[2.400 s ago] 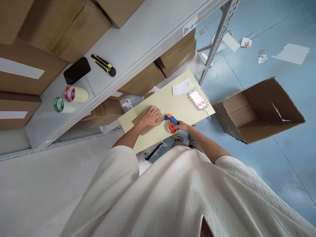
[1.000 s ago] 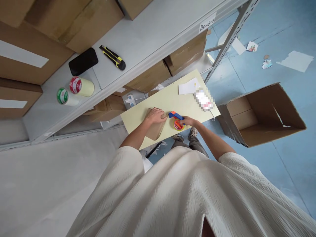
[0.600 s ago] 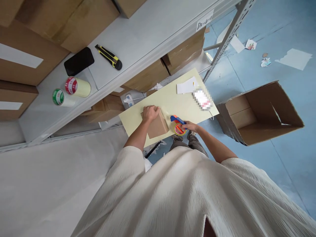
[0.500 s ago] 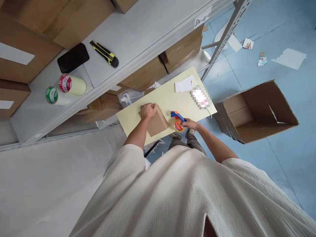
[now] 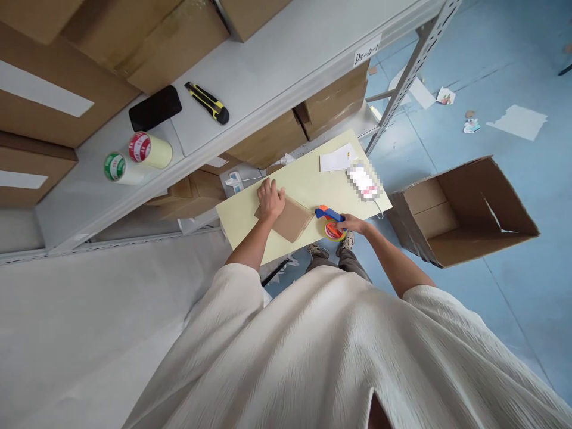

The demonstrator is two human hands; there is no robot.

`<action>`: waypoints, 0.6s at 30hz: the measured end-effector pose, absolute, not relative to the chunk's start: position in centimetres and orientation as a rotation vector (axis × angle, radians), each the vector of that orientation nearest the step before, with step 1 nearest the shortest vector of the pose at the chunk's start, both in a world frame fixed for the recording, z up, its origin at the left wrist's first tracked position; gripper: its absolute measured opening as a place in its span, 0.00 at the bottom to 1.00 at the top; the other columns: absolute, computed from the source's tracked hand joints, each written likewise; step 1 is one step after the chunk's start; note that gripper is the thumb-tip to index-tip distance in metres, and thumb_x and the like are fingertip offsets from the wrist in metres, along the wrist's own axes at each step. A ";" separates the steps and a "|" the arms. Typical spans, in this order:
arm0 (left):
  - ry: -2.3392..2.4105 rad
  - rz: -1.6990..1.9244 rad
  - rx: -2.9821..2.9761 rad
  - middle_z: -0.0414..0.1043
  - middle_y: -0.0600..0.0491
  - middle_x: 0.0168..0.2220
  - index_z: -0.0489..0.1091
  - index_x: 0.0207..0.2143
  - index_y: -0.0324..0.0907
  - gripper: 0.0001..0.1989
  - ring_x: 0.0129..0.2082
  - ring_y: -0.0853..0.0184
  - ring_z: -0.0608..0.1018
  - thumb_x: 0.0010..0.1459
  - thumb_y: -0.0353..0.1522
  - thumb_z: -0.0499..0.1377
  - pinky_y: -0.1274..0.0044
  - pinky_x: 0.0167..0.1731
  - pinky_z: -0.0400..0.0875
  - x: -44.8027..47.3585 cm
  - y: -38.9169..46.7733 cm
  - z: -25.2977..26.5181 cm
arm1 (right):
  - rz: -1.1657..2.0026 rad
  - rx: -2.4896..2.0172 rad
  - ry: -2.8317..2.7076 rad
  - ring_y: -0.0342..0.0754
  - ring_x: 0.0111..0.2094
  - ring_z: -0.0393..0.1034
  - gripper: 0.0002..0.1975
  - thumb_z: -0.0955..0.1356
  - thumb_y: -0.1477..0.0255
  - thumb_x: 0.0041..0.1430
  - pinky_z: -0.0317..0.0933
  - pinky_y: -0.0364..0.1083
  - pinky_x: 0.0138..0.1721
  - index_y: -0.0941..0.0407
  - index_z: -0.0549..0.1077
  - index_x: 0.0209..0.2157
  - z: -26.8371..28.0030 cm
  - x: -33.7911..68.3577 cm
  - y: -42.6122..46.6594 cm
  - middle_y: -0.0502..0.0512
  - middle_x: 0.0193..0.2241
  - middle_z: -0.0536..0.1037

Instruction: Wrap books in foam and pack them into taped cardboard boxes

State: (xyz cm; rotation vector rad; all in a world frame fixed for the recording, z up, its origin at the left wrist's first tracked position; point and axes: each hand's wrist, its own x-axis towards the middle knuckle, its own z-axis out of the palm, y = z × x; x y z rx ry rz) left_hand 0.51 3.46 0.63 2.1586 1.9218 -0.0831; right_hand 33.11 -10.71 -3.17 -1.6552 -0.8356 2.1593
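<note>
Flat on a small, low cardboard box (image 5: 292, 220) rests my left hand (image 5: 270, 199), its fingers stretched out over the far left part and holding nothing. The box lies on the pale yellow board of the table (image 5: 243, 229). My right hand (image 5: 354, 223) is closed around a blue and orange tape dispenser (image 5: 329, 213) with a roll of tape (image 5: 334, 230) in it. The dispenser is at the table's near edge, just right of the box and apart from it.
White papers (image 5: 335, 159) and a blurred-out item (image 5: 364, 180) lie on the table. A large open carton (image 5: 429, 214) stands on the floor at right. On the shelf (image 5: 250, 71) are a box cutter (image 5: 208, 102), a black phone (image 5: 155, 108) and tape rolls (image 5: 156, 152).
The box has turned a little on the table. My left hand's fingers have gone from curled to stretched out. The dispenser in my right hand has shifted slightly right.
</note>
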 end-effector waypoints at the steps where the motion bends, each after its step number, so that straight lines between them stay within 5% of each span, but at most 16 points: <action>1: 1.763 -0.107 2.256 0.53 0.32 0.83 0.61 0.79 0.38 0.39 0.84 0.41 0.55 0.75 0.50 0.54 0.46 0.78 0.51 0.8 2.4 0.9 | 2.161 -1.660 -0.835 0.57 0.40 0.79 0.19 0.82 0.78 0.45 0.73 0.48 0.42 0.58 0.80 0.39 -3.0 33.0 -10.6 0.56 0.30 0.84; 6: 1.020 -0.264 2.458 0.47 0.39 0.86 0.53 0.84 0.43 0.50 0.86 0.43 0.48 0.67 0.50 0.64 0.49 0.83 0.40 2.0 -2.4 0.6 | 2.174 -1.666 -0.831 0.56 0.40 0.78 0.19 0.82 0.77 0.45 0.72 0.48 0.42 0.59 0.81 0.40 -2.3 32.9 -10.3 0.57 0.31 0.84; 18: 1.360 -0.120 2.357 0.49 0.40 0.85 0.55 0.83 0.37 0.42 0.85 0.46 0.52 0.74 0.45 0.55 0.48 0.83 0.41 4.6 -0.9 -0.4 | 2.152 -1.650 -0.772 0.47 0.34 0.73 0.22 0.81 0.65 0.48 0.64 0.43 0.34 0.57 0.79 0.44 -2.2 31.3 -9.8 0.53 0.32 0.82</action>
